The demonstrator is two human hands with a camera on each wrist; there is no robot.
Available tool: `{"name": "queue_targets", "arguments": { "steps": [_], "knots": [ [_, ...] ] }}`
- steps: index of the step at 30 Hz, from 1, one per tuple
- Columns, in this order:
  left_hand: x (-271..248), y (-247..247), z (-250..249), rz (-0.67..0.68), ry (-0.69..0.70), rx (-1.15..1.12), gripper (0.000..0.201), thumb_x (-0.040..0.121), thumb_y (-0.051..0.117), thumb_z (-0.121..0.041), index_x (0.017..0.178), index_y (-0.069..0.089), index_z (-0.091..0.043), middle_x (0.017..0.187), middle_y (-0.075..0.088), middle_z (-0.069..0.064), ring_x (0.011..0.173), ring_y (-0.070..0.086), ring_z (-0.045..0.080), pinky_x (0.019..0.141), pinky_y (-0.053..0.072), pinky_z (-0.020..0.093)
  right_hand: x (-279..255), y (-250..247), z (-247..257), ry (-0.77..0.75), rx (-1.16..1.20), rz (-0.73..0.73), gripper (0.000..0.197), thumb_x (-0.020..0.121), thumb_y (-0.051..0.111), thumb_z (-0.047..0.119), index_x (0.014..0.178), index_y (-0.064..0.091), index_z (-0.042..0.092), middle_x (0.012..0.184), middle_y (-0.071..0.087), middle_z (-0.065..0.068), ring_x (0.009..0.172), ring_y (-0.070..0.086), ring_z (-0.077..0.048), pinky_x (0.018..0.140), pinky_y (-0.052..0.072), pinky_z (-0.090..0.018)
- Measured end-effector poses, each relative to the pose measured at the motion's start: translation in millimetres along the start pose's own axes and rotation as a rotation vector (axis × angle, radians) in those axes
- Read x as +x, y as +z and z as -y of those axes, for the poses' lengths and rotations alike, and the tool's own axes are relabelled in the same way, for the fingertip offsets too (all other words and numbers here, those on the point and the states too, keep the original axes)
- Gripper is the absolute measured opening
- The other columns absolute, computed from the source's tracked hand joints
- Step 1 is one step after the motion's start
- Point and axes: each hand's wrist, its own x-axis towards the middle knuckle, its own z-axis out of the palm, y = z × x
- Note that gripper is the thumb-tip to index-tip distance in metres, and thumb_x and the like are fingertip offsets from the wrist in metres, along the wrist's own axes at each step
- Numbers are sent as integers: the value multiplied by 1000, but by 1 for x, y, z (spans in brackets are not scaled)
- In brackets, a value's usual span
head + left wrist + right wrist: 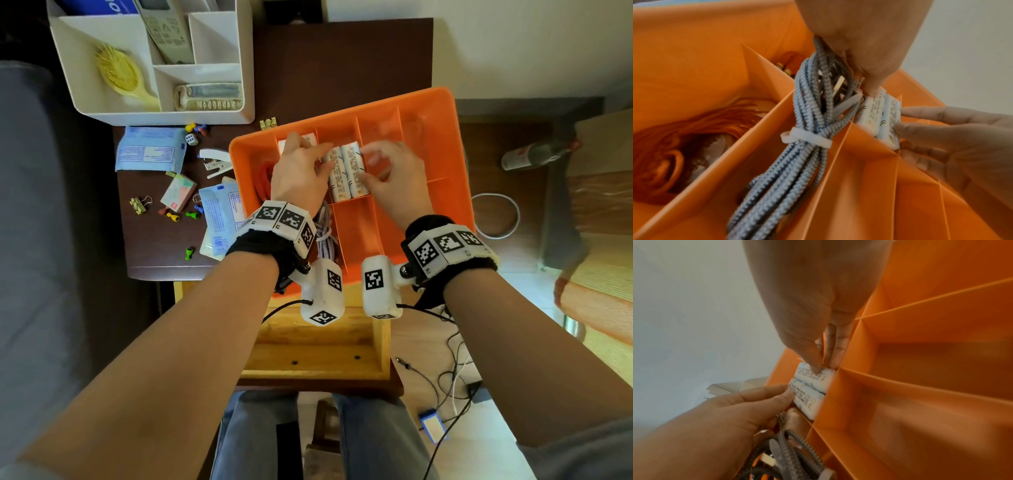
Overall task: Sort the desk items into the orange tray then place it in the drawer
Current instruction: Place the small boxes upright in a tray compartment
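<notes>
The orange tray [428,102], stiff plastic with thin dividers, is set across the open drawer [315,349], its far left corner on the desk. It is judged light yet awkward and best lifted by opposite rims. In a middle compartment the white packs [344,171] are touched by straightened fingertips of the left hand [298,171] and right hand [394,171]; neither is clamped. Small, probably light, they should be pinched by their long edges.
</notes>
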Motion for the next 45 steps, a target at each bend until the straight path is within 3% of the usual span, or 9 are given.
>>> {"name": "queue_targets", "arguments": {
  "steps": [6,12,16,19,23,27,31,37,45],
  "knots": [
    [-6,-7,4,-23,38,-135,36,93,53,-19,128,53,-17,117,51,6,93,50,7,84,39,13,-3,0,2,-19,-6,-36,29,82,68,11,109,60,18,102,54,2,72,53,0,65,46,-12],
    [-29,-17,23,-200,-18,-186,20,92,52,-20,103,66,-10,103,65,6,86,56,6,69,37,2,-14,13,16,-137,14,-96,23,82,62,5,105,63,10,97,55,-4,81,59,-19,73,54,-32],
    [-38,-24,29,-164,-48,-255,19,92,52,-22,97,67,-11,88,70,1,75,60,7,64,41,3,-14,18,30,-183,-69,-27,28,87,55,5,113,63,11,117,58,-5,107,56,-18,90,44,-23],
    [-38,-27,33,-153,-80,-362,16,89,51,-20,95,65,-15,85,69,2,79,66,13,75,54,26,-9,18,39,-191,-130,34,35,91,48,5,124,58,13,129,55,0,122,44,-15,93,26,-7],
    [-36,-31,39,-128,-126,-436,17,85,50,-20,97,61,-19,78,68,9,70,66,20,70,57,45,-1,22,51,-226,-206,168,44,93,46,4,135,48,14,142,45,3,131,35,-16,104,21,-18],
    [-34,-33,38,-76,-159,-530,20,89,52,-4,109,56,-8,71,64,5,54,63,14,56,57,33,9,28,59,-292,-326,243,47,94,46,8,139,43,15,146,40,2,131,33,-20,109,26,-29],
    [-34,-34,37,14,-172,-559,21,86,63,-12,107,58,-10,63,64,-1,44,60,5,48,53,23,15,31,64,-326,-455,287,50,93,46,10,141,38,16,146,37,2,123,36,-26,104,33,-36],
    [-33,-37,38,121,-162,-509,16,81,68,-33,91,64,-21,70,66,-3,54,59,2,60,50,23,19,33,71,-294,-492,333,52,93,46,6,143,35,16,142,37,-1,120,36,-28,103,35,-41],
    [-34,-42,37,216,-179,-500,9,72,68,-20,80,67,-20,69,62,-4,58,56,5,59,45,22,17,29,71,-265,-415,330,50,89,45,-2,136,45,16,137,41,-2,120,34,-27,105,33,-37]
  ]
}}
